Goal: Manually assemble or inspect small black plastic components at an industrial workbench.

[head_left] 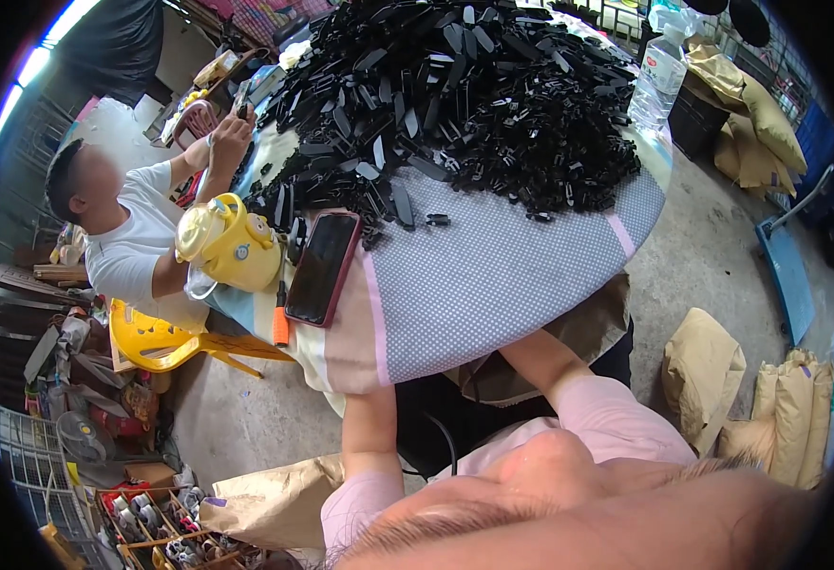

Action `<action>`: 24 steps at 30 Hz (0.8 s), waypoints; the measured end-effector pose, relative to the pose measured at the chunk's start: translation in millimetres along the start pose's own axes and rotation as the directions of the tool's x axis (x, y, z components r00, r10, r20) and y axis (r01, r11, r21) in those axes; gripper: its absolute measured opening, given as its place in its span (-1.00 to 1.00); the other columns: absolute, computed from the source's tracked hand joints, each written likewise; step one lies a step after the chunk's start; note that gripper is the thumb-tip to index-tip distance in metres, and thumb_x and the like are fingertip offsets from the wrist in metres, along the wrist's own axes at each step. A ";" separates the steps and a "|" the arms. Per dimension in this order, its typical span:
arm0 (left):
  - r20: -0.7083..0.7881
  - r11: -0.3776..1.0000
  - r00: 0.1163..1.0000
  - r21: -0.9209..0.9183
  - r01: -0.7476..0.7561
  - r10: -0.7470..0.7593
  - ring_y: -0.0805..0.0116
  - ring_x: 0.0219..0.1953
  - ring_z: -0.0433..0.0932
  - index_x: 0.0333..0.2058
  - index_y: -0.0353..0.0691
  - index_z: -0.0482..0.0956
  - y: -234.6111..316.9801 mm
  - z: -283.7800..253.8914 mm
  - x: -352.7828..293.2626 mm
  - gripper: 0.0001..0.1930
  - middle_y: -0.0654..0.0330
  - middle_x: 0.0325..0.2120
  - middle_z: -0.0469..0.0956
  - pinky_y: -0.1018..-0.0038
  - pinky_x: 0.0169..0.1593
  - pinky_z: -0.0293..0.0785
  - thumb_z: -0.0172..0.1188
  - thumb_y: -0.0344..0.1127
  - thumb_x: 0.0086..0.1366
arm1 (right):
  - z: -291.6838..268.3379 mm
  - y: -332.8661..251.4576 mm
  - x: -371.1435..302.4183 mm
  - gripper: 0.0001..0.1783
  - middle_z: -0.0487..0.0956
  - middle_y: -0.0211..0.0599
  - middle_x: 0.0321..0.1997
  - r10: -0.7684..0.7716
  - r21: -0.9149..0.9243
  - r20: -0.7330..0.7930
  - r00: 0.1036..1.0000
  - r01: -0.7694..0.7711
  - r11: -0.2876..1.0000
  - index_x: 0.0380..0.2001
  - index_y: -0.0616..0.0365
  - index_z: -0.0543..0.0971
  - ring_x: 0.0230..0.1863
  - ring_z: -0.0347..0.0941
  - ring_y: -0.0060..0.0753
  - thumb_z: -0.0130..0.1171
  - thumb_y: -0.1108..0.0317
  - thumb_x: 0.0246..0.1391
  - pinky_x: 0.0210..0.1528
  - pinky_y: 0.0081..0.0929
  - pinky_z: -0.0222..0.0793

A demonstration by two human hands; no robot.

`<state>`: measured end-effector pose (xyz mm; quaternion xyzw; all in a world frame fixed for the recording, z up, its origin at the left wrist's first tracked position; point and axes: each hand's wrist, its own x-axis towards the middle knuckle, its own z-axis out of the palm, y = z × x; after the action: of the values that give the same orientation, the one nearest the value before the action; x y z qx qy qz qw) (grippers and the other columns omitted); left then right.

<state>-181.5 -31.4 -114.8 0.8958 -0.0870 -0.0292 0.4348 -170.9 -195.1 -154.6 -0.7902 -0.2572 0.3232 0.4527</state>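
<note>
Both my forearms reach under the near edge of a round table covered with a patterned cloth. The tabletop hides my left hand and my right hand, so what they hold or touch does not show. Below the edge, close to my right forearm, is a brown paper sack, partly hidden. A large heap of small black plastic parts covers the far part of the table. Left of the middle lie a dark-screened phone in a red case and a tool with an orange handle.
A yellow lidded jug stands near the left edge, a clear water bottle at the far right. Another person sits at the left, hands raised. Paper sacks and a blue platform stand on the right floor.
</note>
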 end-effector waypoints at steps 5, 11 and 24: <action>0.049 1.000 0.999 -0.020 -0.008 0.009 0.29 -0.03 0.38 0.04 -0.30 0.37 3.1 -6.9 1.1 -0.50 0.11 -0.06 0.44 0.41 0.07 0.26 0.04 -0.05 0.25 | 1.7 -7.5 -0.5 -0.45 0.23 -0.20 0.24 0.003 -0.069 0.015 1.000 -0.002 0.998 0.19 0.17 0.18 0.16 0.23 -0.32 -0.11 0.13 0.22 0.21 -0.40 0.12; 0.125 0.998 0.991 -0.061 -0.031 0.039 0.29 -0.04 0.38 0.03 -0.31 0.37 8.0 -7.3 14.4 -0.49 0.11 -0.07 0.44 0.41 0.06 0.27 0.03 -0.03 0.26 | -0.5 -14.8 -1.6 -0.45 0.23 -0.20 0.24 0.030 -0.154 0.010 0.999 -0.028 0.988 0.19 0.18 0.18 0.16 0.24 -0.33 -0.11 0.13 0.22 0.21 -0.41 0.12; 0.227 0.986 0.974 -0.166 0.024 0.015 0.30 -0.07 0.39 0.03 -0.32 0.37 3.1 -21.3 1.7 -0.47 0.11 -0.08 0.44 0.40 0.03 0.29 0.02 0.01 0.26 | 19.1 -2.8 -39.0 -0.45 0.24 -0.19 0.23 0.093 -0.348 0.113 0.989 -0.048 0.936 0.20 0.19 0.17 0.14 0.26 -0.33 -0.12 0.12 0.23 0.21 -0.43 0.13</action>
<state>-177.5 -17.1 -99.1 0.8471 -0.1314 -0.1397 0.4957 -211.1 -210.6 -148.7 -0.8435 -0.3098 0.3392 0.2785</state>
